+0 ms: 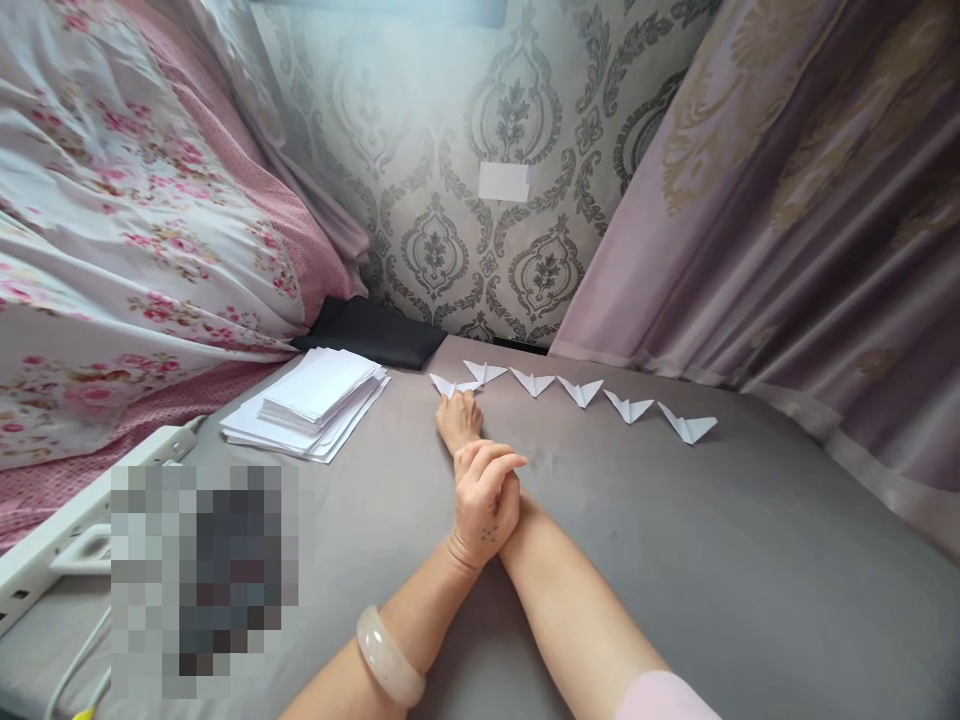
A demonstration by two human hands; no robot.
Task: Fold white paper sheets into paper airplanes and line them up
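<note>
My right hand reaches forward, its fingers closed at the near edge of a folded white paper plane. That plane lies at the left end of a row, close to a second paper plane. Over my right forearm lies my left hand, fingers curled against it; the palm side is hidden. A pale bangle circles my left wrist. More paper planes, such as this one and the rightmost one, continue the row to the right.
A stack of white paper sits on the grey-covered surface at left, before a black flat item. A white power strip with cables runs along the left edge. Curtains hang at right; the patterned wall stands behind.
</note>
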